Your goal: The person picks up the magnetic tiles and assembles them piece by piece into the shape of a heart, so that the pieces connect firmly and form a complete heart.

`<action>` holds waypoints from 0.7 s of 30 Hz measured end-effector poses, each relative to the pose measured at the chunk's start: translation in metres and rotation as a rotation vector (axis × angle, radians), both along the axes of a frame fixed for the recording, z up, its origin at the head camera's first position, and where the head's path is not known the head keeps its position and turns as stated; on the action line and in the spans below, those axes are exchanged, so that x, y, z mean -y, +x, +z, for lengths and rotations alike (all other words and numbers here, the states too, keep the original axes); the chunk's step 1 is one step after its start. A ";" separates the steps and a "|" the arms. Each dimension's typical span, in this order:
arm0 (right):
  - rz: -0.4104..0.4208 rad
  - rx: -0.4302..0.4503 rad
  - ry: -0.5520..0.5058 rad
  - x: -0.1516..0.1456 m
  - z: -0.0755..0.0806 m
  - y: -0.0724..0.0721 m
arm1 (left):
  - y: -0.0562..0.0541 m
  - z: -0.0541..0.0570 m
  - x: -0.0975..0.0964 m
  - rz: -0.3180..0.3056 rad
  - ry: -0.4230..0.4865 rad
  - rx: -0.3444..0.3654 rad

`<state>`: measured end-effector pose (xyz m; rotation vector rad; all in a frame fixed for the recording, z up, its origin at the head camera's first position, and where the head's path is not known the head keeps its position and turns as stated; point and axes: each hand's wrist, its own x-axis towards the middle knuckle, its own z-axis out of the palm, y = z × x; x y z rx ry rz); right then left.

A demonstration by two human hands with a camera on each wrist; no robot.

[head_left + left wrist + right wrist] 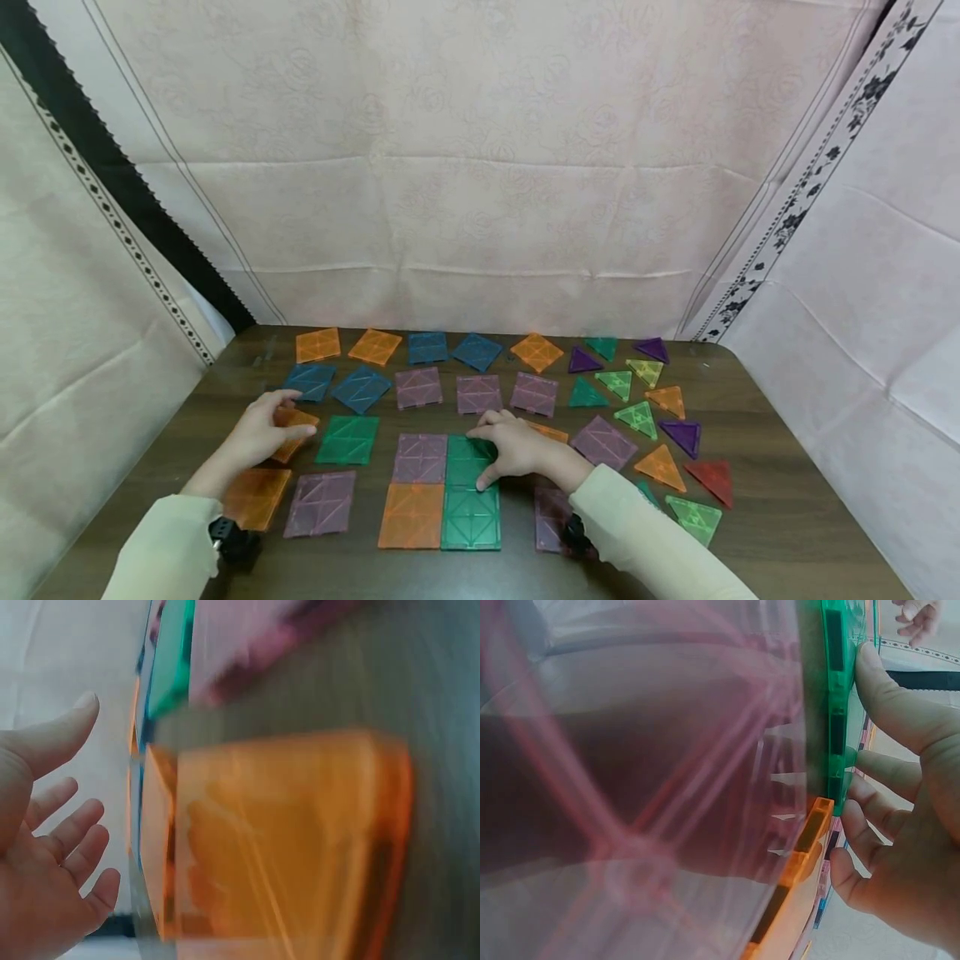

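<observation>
Two by two, a purple square tile (420, 458), an orange square tile (410, 517) and two green square tiles lie edge to edge on the table. My right hand (517, 448) spans the far green tile (459, 462), fingers at its far side and thumb at the seam with the near green tile (471, 521). In the right wrist view, thumb and fingertips meet the green edge (837, 712). My left hand (258, 429) hovers with loose fingers over an orange tile (288, 450), holding nothing. A larger-looking orange tile (277, 840) lies beneath that wrist.
Blue tiles (362, 389), purple tiles (418, 387) and orange tiles (375, 347) lie in rows at the back of the wooden table (780, 533). Triangle tiles (660, 467) in several colours spread over the right side. Pale cloth (480, 167) hangs around the table.
</observation>
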<state>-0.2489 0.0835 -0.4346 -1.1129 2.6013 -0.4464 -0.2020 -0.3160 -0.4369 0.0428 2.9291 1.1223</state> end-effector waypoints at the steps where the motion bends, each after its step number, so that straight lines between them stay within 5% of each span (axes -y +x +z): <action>1: 0.001 0.002 -0.003 0.000 0.000 0.000 | 0.001 -0.001 0.005 0.019 0.004 0.010; 8: -0.001 0.008 -0.010 -0.003 -0.001 -0.001 | 0.004 -0.009 0.028 0.054 -0.017 0.091; 21: -0.004 0.009 -0.005 -0.001 0.000 0.001 | 0.005 -0.009 0.034 0.075 -0.109 0.177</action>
